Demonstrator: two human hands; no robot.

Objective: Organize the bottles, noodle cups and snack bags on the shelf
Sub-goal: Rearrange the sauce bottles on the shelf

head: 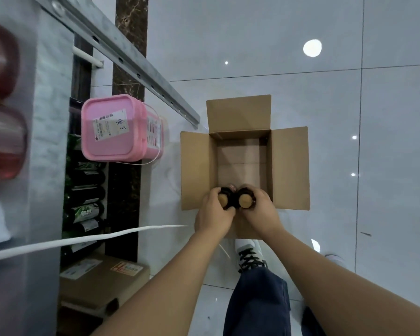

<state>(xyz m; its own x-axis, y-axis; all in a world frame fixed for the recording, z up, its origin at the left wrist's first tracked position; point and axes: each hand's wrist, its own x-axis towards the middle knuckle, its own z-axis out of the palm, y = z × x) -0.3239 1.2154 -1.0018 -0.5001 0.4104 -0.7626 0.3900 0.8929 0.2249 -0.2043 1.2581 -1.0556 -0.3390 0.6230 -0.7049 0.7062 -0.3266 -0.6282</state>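
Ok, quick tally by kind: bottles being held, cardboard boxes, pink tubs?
Bottles held: 2, left bottle in left hand, right bottle in right hand
Cardboard boxes: 2, open box, closed box
Pink tub: 1
Total: 5

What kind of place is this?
Probably a shop or stockroom: a metal shelf holds green-labelled bottles, and the left hand and right hand grip two dark bottles at an open cardboard box on the tiled floor.
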